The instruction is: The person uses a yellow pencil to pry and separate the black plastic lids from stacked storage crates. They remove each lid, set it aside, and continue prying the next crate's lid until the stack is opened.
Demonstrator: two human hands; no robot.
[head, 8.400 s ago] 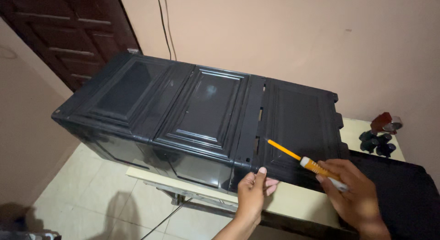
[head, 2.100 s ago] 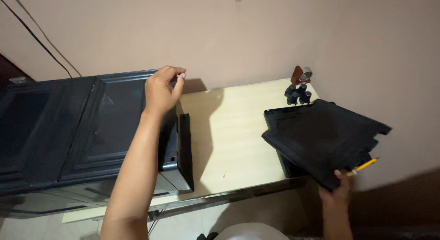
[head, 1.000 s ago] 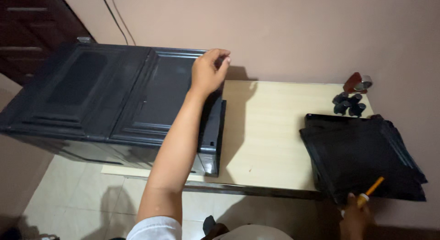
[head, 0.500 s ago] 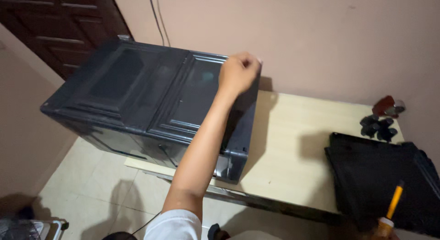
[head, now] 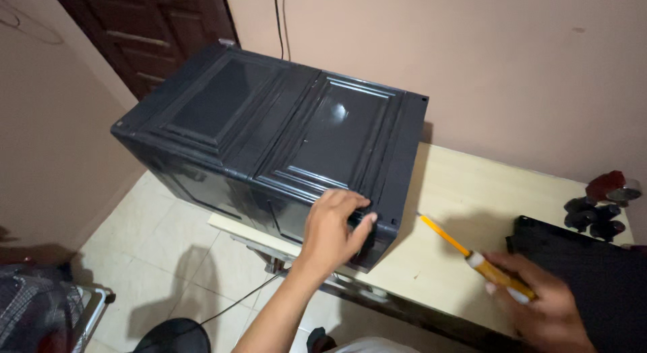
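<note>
Now left hand [head: 335,226] is gripping black cabinet [head: 269,144] near-right corner, steadying it, while right hand [head: 546,307], fingers closed, is pinching yellow screwdriver [head: 472,258] right of cabinet.

Dim, warm indoor light falls from above. A small white glare spot sits on the glossy black plastic cabinet [head: 269,134], which throws a soft shadow rightward onto the pale wooden table [head: 465,191]. Floor left of the cabinet lies murky, edges slightly soft.

Cabinet [head: 269,134] lies on desk [head: 445,191], left end overhanging. Left hand [head: 333,225] at its near right corner. Right hand [head: 549,306] w/ screwdriver [head: 472,258] right of it. Panel [head: 593,272] far right, knobs [head: 596,215] behind panel.
</note>
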